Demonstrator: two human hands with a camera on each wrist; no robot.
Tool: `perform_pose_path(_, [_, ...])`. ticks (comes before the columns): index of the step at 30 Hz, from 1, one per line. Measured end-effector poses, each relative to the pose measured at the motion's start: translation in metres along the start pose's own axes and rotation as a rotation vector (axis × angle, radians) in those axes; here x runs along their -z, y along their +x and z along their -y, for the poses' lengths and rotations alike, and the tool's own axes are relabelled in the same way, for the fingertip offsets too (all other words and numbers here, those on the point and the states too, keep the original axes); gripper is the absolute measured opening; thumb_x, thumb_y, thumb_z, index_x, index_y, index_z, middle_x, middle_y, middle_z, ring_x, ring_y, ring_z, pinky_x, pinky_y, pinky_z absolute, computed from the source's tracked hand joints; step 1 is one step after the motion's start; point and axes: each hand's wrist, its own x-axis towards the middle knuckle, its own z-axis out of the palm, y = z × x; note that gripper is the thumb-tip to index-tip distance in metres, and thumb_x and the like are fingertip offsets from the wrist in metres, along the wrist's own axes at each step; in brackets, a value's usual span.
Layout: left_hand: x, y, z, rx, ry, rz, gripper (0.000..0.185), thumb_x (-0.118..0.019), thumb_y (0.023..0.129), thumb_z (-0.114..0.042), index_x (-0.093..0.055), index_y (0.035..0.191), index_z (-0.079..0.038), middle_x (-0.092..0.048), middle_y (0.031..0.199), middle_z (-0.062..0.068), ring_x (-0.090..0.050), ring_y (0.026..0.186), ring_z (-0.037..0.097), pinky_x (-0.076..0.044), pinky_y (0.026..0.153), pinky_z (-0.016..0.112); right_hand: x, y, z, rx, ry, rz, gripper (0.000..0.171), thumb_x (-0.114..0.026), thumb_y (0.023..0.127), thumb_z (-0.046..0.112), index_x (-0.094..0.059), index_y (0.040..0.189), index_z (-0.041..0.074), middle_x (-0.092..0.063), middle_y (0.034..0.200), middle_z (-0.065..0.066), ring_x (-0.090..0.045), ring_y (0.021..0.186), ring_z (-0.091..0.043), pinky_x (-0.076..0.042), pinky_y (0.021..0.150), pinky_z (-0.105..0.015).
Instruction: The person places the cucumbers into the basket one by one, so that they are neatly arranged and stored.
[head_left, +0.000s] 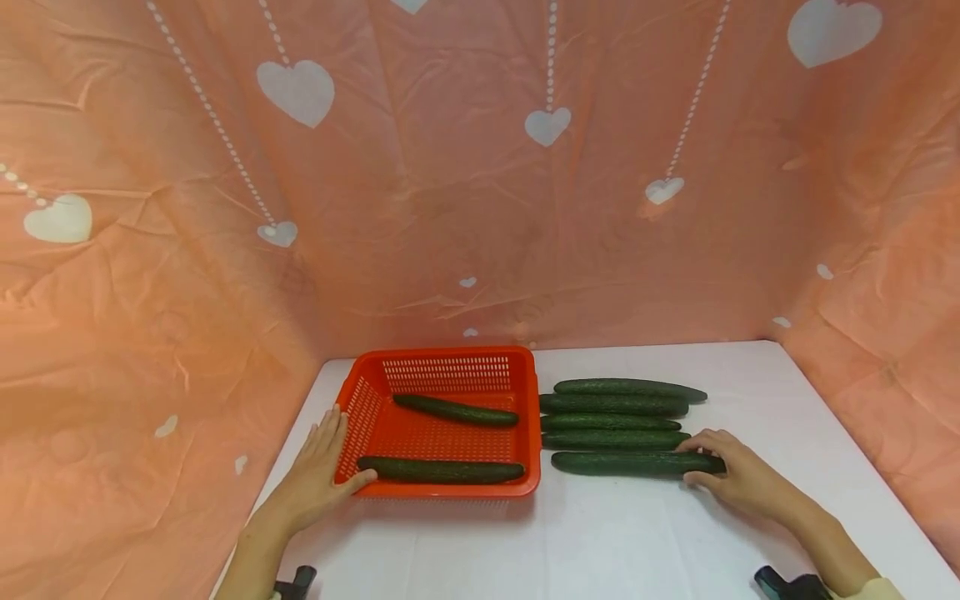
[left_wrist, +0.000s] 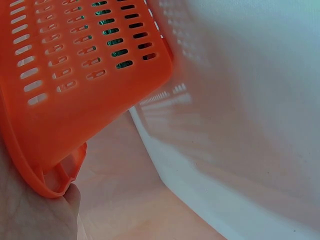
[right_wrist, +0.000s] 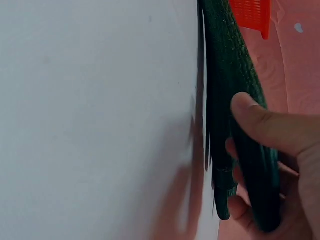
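An orange slotted basket point(head_left: 442, 360) stands on the white table point(head_left: 637, 533) with two dark green cucumbers in it, one at the back point(head_left: 456, 410) and one along the front wall point(head_left: 441, 471). My left hand point(head_left: 322, 467) lies with straight fingers against the basket's left wall, thumb touching its front left corner; in the left wrist view the palm point(left_wrist: 30, 210) meets the basket rim point(left_wrist: 55, 185). Right of the basket several cucumbers lie in a row. My right hand point(head_left: 705, 462) grips the right end of the nearest one point(head_left: 622, 463), thumb point(right_wrist: 270, 125) over it point(right_wrist: 235, 75).
Pink cloth with white hearts point(head_left: 296, 87) encloses the table at the back and on both sides. The other cucumbers in the row point(head_left: 615, 405) lie parallel, close behind the gripped one. White table surface stretches in front of the basket and the row.
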Motion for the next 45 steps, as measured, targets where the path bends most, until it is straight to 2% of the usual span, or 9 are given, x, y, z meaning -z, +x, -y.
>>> perform_pose_path(4, [0.001, 0.001, 0.0, -0.006, 0.001, -0.008, 0.113, -0.07, 0.098, -0.059, -0.013, 0.168, 0.009, 0.001, 0.178, 0.027, 0.0, 0.164, 0.046, 0.012, 0.132, 0.041, 0.003, 0.002, 0.003, 0.009, 0.008, -0.034, 0.042, -0.092, 0.084, 0.012, -0.072, 0.118, 0.027, -0.07, 0.114, 0.008, -0.062, 0.111, -0.004, -0.056, 0.088, -0.025])
perform_pose_path(8, [0.0, 0.001, 0.0, -0.011, 0.004, -0.01, 0.114, -0.07, 0.097, -0.059, -0.014, 0.167, 0.011, 0.0, 0.178, 0.028, -0.001, 0.164, 0.047, 0.007, 0.133, 0.048, 0.005, 0.003, 0.005, 0.039, 0.015, -0.064, 0.043, -0.092, 0.083, 0.01, -0.073, 0.117, 0.027, -0.07, 0.113, 0.011, -0.061, 0.111, -0.002, -0.047, 0.092, -0.01])
perform_pose_path(12, [-0.001, 0.001, 0.0, -0.008, 0.01, -0.007, 0.113, -0.07, 0.098, -0.059, -0.014, 0.167, 0.01, 0.0, 0.178, 0.027, -0.001, 0.164, 0.047, 0.002, 0.133, 0.055, 0.007, 0.005, 0.006, 0.071, 0.004, -0.103, 0.046, -0.093, 0.08, 0.008, -0.074, 0.117, 0.027, -0.069, 0.113, 0.012, -0.06, 0.111, -0.001, -0.039, 0.096, -0.004])
perform_pose_path(25, [-0.001, -0.001, -0.002, -0.01, 0.001, -0.016, 0.113, -0.071, 0.097, -0.058, -0.014, 0.167, 0.01, -0.001, 0.178, 0.028, -0.002, 0.164, 0.047, 0.004, 0.134, 0.052, 0.023, 0.014, 0.014, 0.119, 0.057, -0.207, 0.054, -0.093, 0.074, -0.003, -0.075, 0.118, 0.021, -0.071, 0.11, 0.01, -0.055, 0.112, 0.005, -0.034, 0.1, -0.003])
perform_pose_path(31, [-0.001, 0.0, 0.0, -0.011, 0.011, -0.013, 0.113, -0.071, 0.098, -0.058, -0.014, 0.167, 0.01, 0.0, 0.178, 0.028, -0.001, 0.164, 0.047, 0.002, 0.134, 0.055, 0.032, 0.017, 0.019, 0.089, 0.08, -0.221, 0.053, -0.093, 0.074, -0.004, -0.075, 0.12, 0.015, -0.071, 0.112, 0.01, -0.053, 0.116, 0.009, -0.032, 0.102, -0.001])
perform_pose_path(35, [-0.002, 0.0, 0.0, 0.002, 0.008, -0.004, 0.114, -0.07, 0.098, -0.059, -0.012, 0.168, 0.009, 0.001, 0.178, 0.026, 0.001, 0.165, 0.046, 0.009, 0.133, 0.044, 0.036, 0.019, 0.023, 0.069, 0.087, -0.235, 0.055, -0.093, 0.075, -0.003, -0.075, 0.123, 0.019, -0.07, 0.113, 0.009, -0.052, 0.117, 0.01, -0.033, 0.101, -0.001])
perform_pose_path(40, [-0.001, 0.0, 0.0, 0.003, 0.003, -0.003, 0.113, -0.071, 0.098, -0.058, -0.013, 0.168, 0.01, 0.0, 0.178, 0.027, 0.0, 0.164, 0.048, 0.011, 0.133, 0.042, 0.039, 0.028, 0.03, 0.063, 0.089, -0.263, 0.056, -0.093, 0.076, -0.004, -0.075, 0.122, 0.022, -0.069, 0.112, 0.01, -0.055, 0.114, 0.007, -0.036, 0.098, -0.004])
perform_pose_path(42, [0.0, 0.0, -0.001, 0.002, 0.004, -0.003, 0.113, -0.071, 0.098, -0.058, -0.013, 0.167, 0.01, 0.0, 0.178, 0.028, 0.0, 0.164, 0.048, 0.015, 0.131, 0.037, 0.039, 0.032, 0.034, 0.064, 0.089, -0.263, 0.055, -0.092, 0.077, -0.003, -0.075, 0.123, 0.022, -0.069, 0.113, 0.01, -0.055, 0.114, 0.007, -0.037, 0.098, -0.006])
perform_pose_path(45, [0.0, 0.001, 0.0, 0.0, 0.011, -0.002, 0.113, -0.07, 0.098, -0.059, -0.012, 0.168, 0.01, 0.001, 0.178, 0.027, 0.0, 0.164, 0.048, 0.012, 0.132, 0.041, 0.039, 0.041, 0.04, 0.082, 0.088, -0.262, 0.055, -0.092, 0.078, -0.002, -0.075, 0.123, 0.023, -0.07, 0.114, 0.011, -0.055, 0.116, 0.006, -0.038, 0.097, -0.007])
